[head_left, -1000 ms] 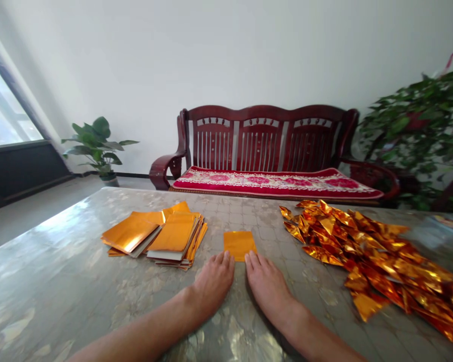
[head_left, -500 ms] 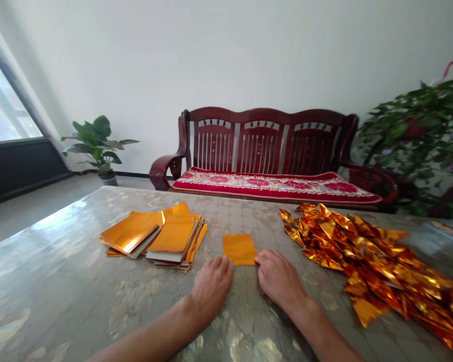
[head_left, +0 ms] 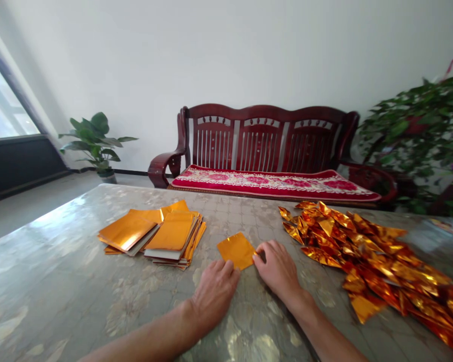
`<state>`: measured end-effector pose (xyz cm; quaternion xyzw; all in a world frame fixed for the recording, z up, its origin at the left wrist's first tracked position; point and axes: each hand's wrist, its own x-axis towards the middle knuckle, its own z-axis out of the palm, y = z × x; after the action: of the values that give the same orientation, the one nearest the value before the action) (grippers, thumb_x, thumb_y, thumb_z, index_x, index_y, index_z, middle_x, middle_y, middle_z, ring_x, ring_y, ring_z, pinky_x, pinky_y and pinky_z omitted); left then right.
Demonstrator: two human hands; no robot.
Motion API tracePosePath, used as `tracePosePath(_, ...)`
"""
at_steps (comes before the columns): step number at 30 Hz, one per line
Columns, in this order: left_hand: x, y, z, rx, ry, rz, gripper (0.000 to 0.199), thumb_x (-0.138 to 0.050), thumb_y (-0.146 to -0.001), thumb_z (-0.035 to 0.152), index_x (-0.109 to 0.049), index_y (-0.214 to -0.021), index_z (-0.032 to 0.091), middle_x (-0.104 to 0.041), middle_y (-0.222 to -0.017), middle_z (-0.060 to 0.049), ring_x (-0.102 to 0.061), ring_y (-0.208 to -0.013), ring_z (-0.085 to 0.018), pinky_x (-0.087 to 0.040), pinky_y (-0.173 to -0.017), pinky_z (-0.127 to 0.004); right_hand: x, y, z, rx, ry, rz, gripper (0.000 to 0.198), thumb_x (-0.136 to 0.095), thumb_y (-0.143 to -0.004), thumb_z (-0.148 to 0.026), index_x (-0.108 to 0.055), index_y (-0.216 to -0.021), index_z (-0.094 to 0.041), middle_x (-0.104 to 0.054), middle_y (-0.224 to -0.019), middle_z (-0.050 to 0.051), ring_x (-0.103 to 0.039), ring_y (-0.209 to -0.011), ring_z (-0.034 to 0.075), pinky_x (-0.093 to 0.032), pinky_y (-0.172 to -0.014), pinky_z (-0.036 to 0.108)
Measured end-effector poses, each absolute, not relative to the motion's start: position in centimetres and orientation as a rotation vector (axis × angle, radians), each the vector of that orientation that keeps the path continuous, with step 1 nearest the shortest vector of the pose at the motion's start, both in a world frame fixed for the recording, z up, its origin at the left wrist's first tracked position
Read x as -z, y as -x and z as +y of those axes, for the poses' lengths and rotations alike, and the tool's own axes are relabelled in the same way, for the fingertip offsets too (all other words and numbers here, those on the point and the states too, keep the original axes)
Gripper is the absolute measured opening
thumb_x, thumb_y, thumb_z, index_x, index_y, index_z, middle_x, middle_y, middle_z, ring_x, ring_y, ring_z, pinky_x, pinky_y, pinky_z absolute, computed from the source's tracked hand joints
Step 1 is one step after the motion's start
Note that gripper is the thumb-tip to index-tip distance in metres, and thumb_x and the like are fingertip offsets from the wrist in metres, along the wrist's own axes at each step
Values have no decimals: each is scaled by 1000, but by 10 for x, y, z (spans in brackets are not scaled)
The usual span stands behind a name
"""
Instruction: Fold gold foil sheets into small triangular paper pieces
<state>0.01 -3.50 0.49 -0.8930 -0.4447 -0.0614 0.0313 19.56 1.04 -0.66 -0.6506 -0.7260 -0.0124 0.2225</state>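
Pinching the foil square point(head_left: 236, 250) at four o'clock, the right hand point(head_left: 278, 267) closes thumb to forefinger; the left hand point(head_left: 216, 285), half-curled, touches seven o'clock, probably to steady it on the table point(head_left: 75, 286), any grip hidden; stacked sheets point(head_left: 169, 232) lie at nine, seemingly for reach.

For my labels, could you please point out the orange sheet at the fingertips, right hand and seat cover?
Orange sheet point(head_left: 237, 250), head view: middle of its upper face.
Right hand point(head_left: 278, 264), head view: back of the hand.
Seat cover point(head_left: 274, 182), head view: patterned middle.
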Motion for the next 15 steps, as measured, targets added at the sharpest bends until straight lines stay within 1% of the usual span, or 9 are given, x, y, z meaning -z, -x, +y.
tracePosePath(2, -4, 1, -33, 212, 2752, -1368, 21, -51, -92, 15, -59, -112, 18, -61, -98, -7, -56, -91, -24, -48, -78, -38, 6, -194, 10, 27, 1769, -2007, 1, -61, -83, -23, -60, -83, -22, -64, -91, 3, -55, -92, 21, -38, -78, 31)
tracePosePath(5, -3, 1, -32, 234, 2758, -1366, 19, -50, -93, 17, -59, -109, 19, -61, -98, -7, -56, -91, -23, -48, -78, -37, 4, -192, 9, -41, 1773, -1970, 3, -60, -82, -23, -59, -85, -23, -66, -89, 2, -57, -89, 21, -38, -73, 30)
tracePosePath(8, -2, 1, -32, 266, 2756, -1366, 17, -50, -93, 17, -60, -107, 20, -61, -97, -6, -56, -91, -23, -49, -78, -37, 5, -191, 11, -199, 1806, -1861, 15, -59, -79, -20, -59, -94, -24, -67, -86, 0, -60, -87, 20, -39, -68, 29)
tracePosePath(11, -1, 1, -32, 343, 2758, -1381, 16, -52, -93, 18, -61, -105, 22, -62, -94, -5, -58, -89, -23, -51, -78, -37, 8, -190, 12, -383, 1721, -1733, 26, -58, -78, -18, -57, -103, -24, -66, -79, -3, -63, -80, 19, -43, -67, 28)
tracePosePath(13, -1, 1, -30, 501, 2760, -1386, 22, -50, -94, 18, -59, -113, 23, -62, -97, -4, -60, -88, -21, -53, -78, -35, 9, -188, 11, -391, 1574, -1651, 26, -58, -79, -20, -55, -105, -23, -66, -77, -3, -64, -75, 18, -47, -69, 29)
tracePosePath(15, 0, 3, -28, 781, 2731, -1309, 34, -47, -95, 17, -51, -128, 24, -62, -110, -6, -61, -95, -19, -53, -83, -32, 8, -186, 8, -262, 1392, -1617, 25, -58, -81, -21, -55, -106, -22, -66, -79, -1, -64, -75, 17, -50, -72, 30)
